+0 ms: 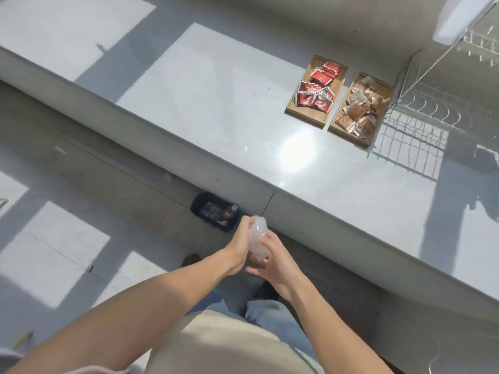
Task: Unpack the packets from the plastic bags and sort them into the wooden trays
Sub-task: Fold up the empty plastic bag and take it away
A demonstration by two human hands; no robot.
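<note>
Both hands meet low in the centre of the head view, in front of the counter's edge: the left hand (240, 249) is closed around the upper part of a crumpled clear plastic bag (258, 238), while the right hand (275, 261) cups the bag's lower end with fingers curled loosely against it. Something brownish shows dimly through the bag's bottom, too blurred to identify. On the grey countertop (216, 103), toward the upper right of the frame, two wooden trays lie just beside each other: the left tray (297, 110) holds red packets (318, 86), the right tray (371, 140) holds brown packets (356, 112). A white wire dish rack (437, 103) stands at the right edge, near the trays. Below the counter, just above the hands, a dark bin (199, 209) sits on the floor with litter inside.
</note>
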